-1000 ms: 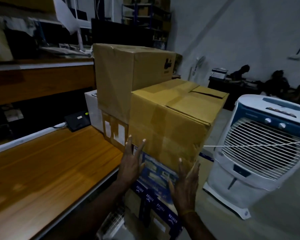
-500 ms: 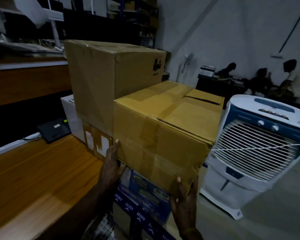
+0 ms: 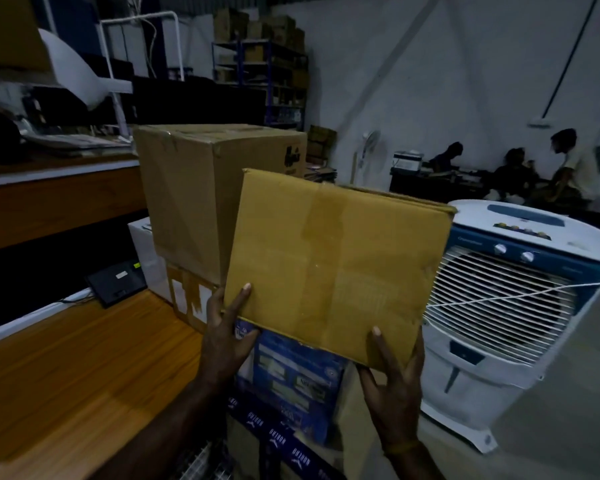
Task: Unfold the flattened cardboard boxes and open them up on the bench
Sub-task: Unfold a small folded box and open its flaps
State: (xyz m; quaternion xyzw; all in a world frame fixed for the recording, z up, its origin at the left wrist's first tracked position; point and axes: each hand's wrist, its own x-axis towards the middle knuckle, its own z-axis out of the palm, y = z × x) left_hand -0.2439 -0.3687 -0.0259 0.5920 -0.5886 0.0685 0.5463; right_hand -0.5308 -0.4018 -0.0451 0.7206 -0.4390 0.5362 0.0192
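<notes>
Both hands, left and right, grip the box beside the bench, fingers curled underneath; next, set it down.

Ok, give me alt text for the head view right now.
Both hands hold a taped cardboard box tilted up, left hand at its lower left corner, right hand at its lower right. Behind it a larger brown box stands beside the wooden bench; a white air cooler stands right.

Dim, bluish light throughout, deep shadows at left, wide-angle bending at edges.
</notes>
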